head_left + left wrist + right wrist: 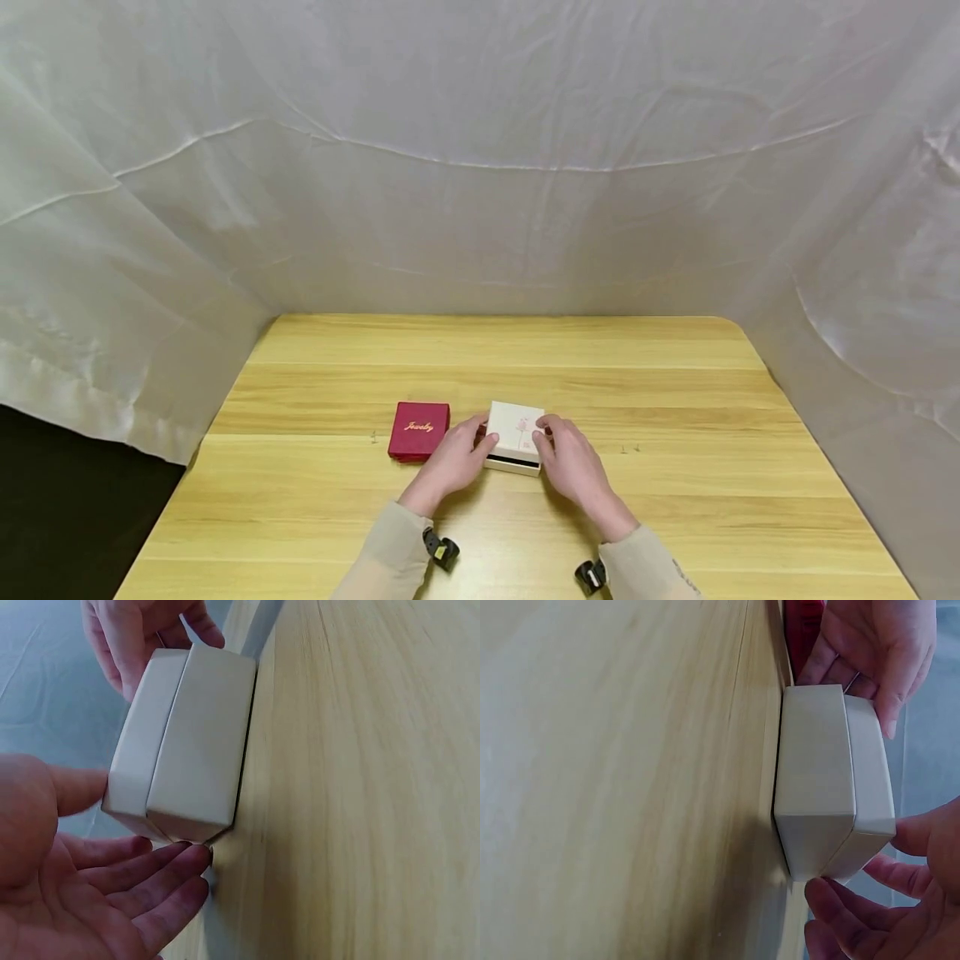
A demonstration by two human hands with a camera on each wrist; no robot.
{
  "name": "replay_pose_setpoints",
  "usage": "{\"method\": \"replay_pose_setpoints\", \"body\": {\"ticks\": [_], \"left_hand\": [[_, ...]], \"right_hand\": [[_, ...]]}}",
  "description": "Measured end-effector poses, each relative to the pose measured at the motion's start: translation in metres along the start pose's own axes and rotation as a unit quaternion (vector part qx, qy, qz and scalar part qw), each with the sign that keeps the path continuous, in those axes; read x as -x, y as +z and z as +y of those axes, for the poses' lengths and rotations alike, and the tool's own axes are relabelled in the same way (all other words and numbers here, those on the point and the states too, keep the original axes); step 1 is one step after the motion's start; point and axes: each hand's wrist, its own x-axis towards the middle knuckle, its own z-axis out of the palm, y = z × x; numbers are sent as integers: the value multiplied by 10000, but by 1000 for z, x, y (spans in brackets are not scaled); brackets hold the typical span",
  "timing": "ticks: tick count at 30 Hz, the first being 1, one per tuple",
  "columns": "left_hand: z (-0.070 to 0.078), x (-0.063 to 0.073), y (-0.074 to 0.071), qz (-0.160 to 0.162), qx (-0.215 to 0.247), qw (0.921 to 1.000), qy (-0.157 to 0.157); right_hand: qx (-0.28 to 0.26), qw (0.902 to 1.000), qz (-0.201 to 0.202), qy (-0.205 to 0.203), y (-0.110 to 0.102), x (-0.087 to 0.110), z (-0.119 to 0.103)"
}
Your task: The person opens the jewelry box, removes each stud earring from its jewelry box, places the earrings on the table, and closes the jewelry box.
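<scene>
A small white lidded box [514, 427] with a pink flower print on top sits on the table between the two hands. A dark strip shows between its lid and base along the front in the head view. My left hand [456, 460] holds its left side, the thumb at the lid's edge and the fingers low against the side, as the left wrist view shows. On the opposite side my right hand [576, 463] holds it likewise, with its thumb [913, 834] touching the lid's corner. The far fingers are partly hidden in the head view.
A dark red box [418, 428] marked "Jewelry" in gold lies just left of my left hand. The light wooden table [300, 517] is bounded by pale cloth curtains [480, 233] at the back and sides.
</scene>
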Motion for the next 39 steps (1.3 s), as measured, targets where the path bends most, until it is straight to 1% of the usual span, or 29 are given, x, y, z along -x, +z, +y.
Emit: {"method": "replay_pose_setpoints", "body": {"ticks": [4,6,12,21,30,35,39], "left_hand": [[2,-1,1,107,-95,9999,27],[3,-1,1,137,-105,9998,-18],[5,2,0,155,-126,9997,-101],[8,7,-2,137,-157,9995,-228],[9,9,-4,90,-208,9996,-181],[9,10,-5,54,-105,9997,-208],[9,10,-5,16,-77,9998,-155]], "right_hand": [[-161,9997,-156,118,0,-2,1],[-223,9995,-208,130,0,-3,2],[-267,9995,-175,61,0,-3,2],[-319,9994,-126,36,-2,1,2],[-293,9995,-136,-2,-1,4,2],[-300,9994,-161,-24,-2,5,0],[-295,9994,-203,-21,-2,5,0]]}}
